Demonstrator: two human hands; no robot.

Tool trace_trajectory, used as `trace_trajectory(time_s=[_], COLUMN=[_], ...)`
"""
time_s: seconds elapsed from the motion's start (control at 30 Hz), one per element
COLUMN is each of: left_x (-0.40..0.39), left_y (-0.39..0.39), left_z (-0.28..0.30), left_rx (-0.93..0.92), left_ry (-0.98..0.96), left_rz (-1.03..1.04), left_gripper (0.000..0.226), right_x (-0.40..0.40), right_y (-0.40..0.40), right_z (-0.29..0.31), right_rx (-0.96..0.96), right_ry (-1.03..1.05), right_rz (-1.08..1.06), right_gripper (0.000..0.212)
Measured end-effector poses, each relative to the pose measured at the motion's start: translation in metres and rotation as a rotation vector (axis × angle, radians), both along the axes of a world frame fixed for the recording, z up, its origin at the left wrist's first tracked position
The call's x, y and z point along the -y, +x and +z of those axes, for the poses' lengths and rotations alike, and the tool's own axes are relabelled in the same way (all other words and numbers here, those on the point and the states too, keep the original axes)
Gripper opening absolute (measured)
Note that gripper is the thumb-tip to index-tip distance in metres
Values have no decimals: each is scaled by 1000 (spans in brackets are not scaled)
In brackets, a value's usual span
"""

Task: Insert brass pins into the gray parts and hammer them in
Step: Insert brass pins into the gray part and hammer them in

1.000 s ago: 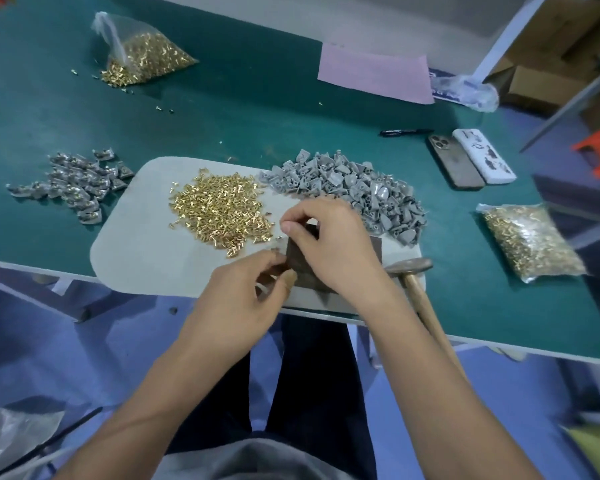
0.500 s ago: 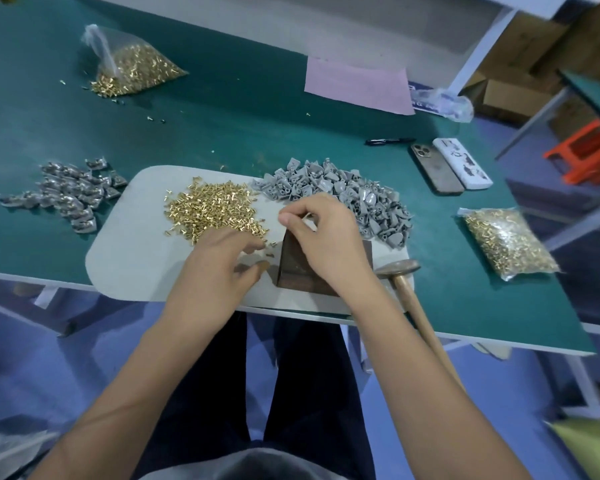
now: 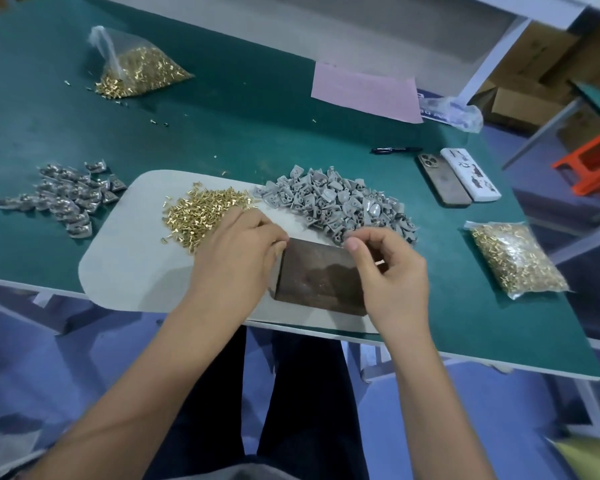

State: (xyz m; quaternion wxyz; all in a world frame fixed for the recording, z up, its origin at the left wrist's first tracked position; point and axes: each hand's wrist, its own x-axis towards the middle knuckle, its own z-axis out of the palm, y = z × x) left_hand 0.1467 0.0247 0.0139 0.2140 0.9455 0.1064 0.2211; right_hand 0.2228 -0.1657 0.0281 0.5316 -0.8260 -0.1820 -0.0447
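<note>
Head view: left hand [image 3: 238, 252] picks in pins [image 3: 205, 213], grip unclear; right hand [image 3: 388, 268] pinches one pin, needs a gray part [image 3: 336, 202] next.

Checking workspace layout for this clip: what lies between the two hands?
In the head view, the dark metal block on the gray mat lies between the left hand and right hand.

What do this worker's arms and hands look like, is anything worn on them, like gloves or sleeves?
Nothing is worn. The left hand and right hand are bare: no gloves, rings or watch show. Both forearms are uncovered right down to the bottom of the picture, so no sleeves are visible. Fingernails look short and unpainted. Below the arms, dark trousers and a grey garment edge show.
</note>
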Motion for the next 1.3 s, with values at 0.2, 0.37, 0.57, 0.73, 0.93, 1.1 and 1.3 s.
trace_trajectory(time_s=[0.2,0.37,0.57,0.73,0.93,1.1,1.3], left_x=[53,86,121,134,137,118,75], left_y=[26,73,123,137,142,120,58], left_z=[34,34,31,23,26,29,37], left_rx=[20,-192,-319,-391,-401,-238,-135], left_ry=[-139,-13,183,157,119,-145,-482], left_rz=[-219,-332,-319,-273,-272,-314,-254], left_gripper=[14,18,23,23,19,8,6], right_x=[44,84,97,96,102,94,77], right_y=[9,10,12,8,11,6,1], right_z=[0,-7,-8,-6,-3,-1,-6], right_rx=[-51,-134,-157,-169,-138,-179,-270], right_ry=[78,163,96,173,125,238,236], right_rz=[-197,-351,-346,-340,-323,-297,-211], right_gripper=[19,14,17,19,22,22,9])
